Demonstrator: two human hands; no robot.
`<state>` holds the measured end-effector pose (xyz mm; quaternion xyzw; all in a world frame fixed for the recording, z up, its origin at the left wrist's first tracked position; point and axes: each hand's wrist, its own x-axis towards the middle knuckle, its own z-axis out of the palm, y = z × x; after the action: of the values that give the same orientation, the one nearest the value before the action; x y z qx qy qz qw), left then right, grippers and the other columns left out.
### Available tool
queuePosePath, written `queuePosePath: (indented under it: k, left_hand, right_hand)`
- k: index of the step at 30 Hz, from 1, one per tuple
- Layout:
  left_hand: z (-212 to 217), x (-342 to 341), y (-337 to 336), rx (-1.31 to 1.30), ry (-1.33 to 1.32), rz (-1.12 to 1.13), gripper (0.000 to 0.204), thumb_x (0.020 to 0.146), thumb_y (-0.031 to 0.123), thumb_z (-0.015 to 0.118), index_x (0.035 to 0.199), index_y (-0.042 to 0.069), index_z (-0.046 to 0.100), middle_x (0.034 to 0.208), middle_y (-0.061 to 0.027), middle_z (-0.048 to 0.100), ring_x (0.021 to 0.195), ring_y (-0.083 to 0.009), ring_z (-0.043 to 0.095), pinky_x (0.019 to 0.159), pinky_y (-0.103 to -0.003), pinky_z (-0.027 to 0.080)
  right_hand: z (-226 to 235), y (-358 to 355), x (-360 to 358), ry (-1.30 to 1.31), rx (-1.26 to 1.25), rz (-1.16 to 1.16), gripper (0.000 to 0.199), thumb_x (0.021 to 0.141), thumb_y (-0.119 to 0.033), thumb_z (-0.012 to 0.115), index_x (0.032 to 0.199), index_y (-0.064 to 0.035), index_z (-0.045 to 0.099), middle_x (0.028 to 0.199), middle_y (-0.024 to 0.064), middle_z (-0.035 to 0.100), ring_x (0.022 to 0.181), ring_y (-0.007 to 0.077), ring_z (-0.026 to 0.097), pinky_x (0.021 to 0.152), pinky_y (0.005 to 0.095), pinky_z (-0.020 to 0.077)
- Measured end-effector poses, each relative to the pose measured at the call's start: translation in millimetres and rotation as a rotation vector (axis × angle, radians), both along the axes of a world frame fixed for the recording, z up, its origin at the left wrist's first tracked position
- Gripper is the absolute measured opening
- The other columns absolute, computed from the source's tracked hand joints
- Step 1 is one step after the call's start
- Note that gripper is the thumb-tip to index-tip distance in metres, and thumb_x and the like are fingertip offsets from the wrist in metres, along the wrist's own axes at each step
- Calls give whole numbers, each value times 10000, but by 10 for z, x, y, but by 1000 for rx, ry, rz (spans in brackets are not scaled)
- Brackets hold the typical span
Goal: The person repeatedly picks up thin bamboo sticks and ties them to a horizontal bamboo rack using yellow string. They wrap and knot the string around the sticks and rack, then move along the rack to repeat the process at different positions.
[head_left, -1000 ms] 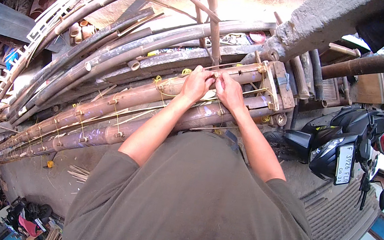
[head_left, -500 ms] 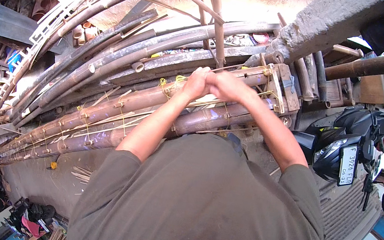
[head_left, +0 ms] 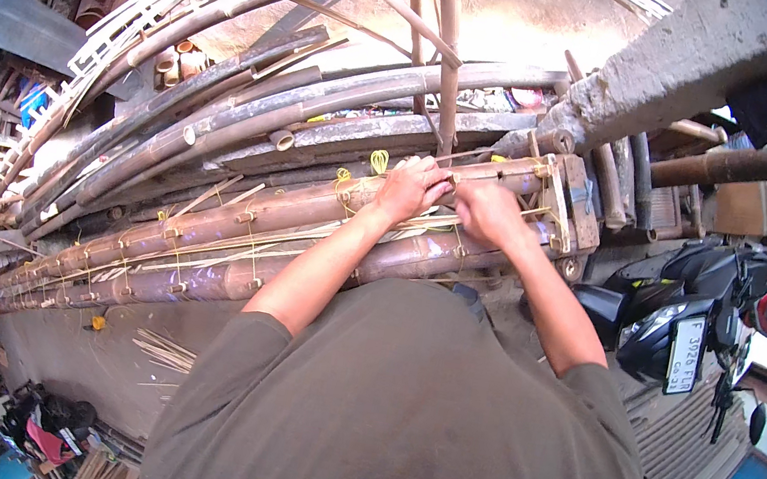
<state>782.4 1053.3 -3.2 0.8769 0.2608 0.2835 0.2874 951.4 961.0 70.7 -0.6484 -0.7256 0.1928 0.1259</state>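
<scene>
Two long brown bamboo poles run side by side across the view, a far pole [head_left: 293,201] and a near pole [head_left: 401,256], with yellow ties and thin bamboo strips between them. On the far pole, toward its right end, my left hand [head_left: 406,189] is closed, its fingers curled over the top. Just right of it, my right hand [head_left: 489,213] makes a fist above the same pole. A small brown end shows between the hands; what either one grips is too small to make out. Loops of yellow twine [head_left: 378,162] stick up left of my left hand.
A wooden end piece [head_left: 584,204] joins the poles at the right. Beyond lie curved bamboo poles [head_left: 251,121] and a concrete post [head_left: 676,70]. A black motorcycle [head_left: 676,309] stands at the right. Thin bamboo strips [head_left: 165,351] lie on the floor at the left.
My hands were pressed together over the far pole and are now slightly apart. The right one has shifted to the right; the whole view has also moved a little.
</scene>
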Motion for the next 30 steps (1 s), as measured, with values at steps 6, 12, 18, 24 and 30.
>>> queuePosePath:
  k: [6,12,18,24,30]
  left_hand:
    - [24,-49,-1,82,-12,46,163,808,242,701,887,110,648,891,-95,598,832,-321,586,735,-452,482]
    - [-81,53,-58,113,-8,34,339,864,417,664,1089,165,641,906,-53,594,858,-250,600,733,-404,451]
    - [-57,-45,-92,140,27,74,251,895,338,631,1054,152,685,932,-32,584,872,-231,590,715,-392,444]
    - [-97,-18,-88,200,8,37,200,888,288,629,1025,145,655,927,-48,567,850,-242,588,716,-398,446]
    - [-165,1,-46,121,23,41,303,876,340,652,1086,123,623,886,-68,577,856,-265,598,741,-410,446]
  right_hand:
    - [134,788,63,161,-69,253,215,819,-208,566,812,-3,630,834,235,642,838,428,632,729,492,505]
    - [-365,593,377,-33,47,-3,199,905,-229,573,882,-35,609,883,225,652,831,444,620,737,540,487]
    - [-72,-56,-55,59,279,67,142,878,-164,608,831,-31,594,814,201,625,770,414,603,689,504,476]
    - [210,59,-188,115,35,207,128,835,-113,604,813,13,603,737,201,632,730,360,637,645,422,487]
    - [145,803,167,190,-113,156,182,873,-174,621,907,-3,671,795,215,667,738,351,662,664,430,503]
